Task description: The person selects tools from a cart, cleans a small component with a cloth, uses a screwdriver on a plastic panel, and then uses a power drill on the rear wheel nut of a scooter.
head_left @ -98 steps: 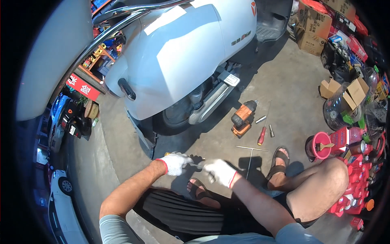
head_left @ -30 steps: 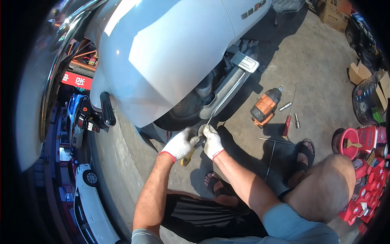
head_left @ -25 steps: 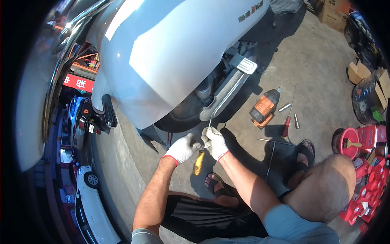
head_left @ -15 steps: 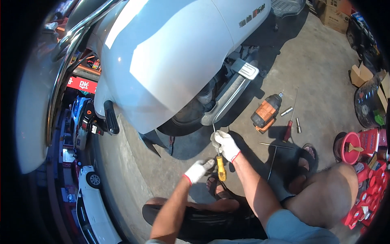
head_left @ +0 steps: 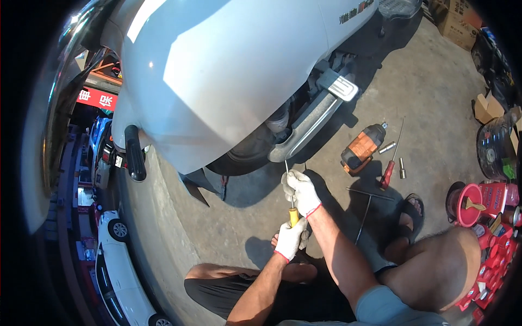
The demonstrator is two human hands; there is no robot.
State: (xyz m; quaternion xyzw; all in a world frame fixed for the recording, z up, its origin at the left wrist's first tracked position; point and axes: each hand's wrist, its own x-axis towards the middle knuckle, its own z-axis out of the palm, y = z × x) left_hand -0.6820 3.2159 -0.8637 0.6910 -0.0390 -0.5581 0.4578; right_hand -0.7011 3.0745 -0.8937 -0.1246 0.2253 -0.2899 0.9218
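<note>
With both forearms stretched forward, our gloved left hand grips the yellow-handled screwdriver; our right hand, farther out, closes around its shaft, which points toward the scooter.

Bare floor opens to the left of the left hand, between the dark flap and the bent left knee; a hand could pass there. The yellow-handled tool bars the gap up to the right hand. Beyond that, the silver footrest arm and white scooter body block the way. Rightward, the impact wrench, red-handled screwdriver and T-shaped tool obstruct, with wide room past them toward the floor's far right corner. A pink bucket and red bottles crowd its right edge.
</note>
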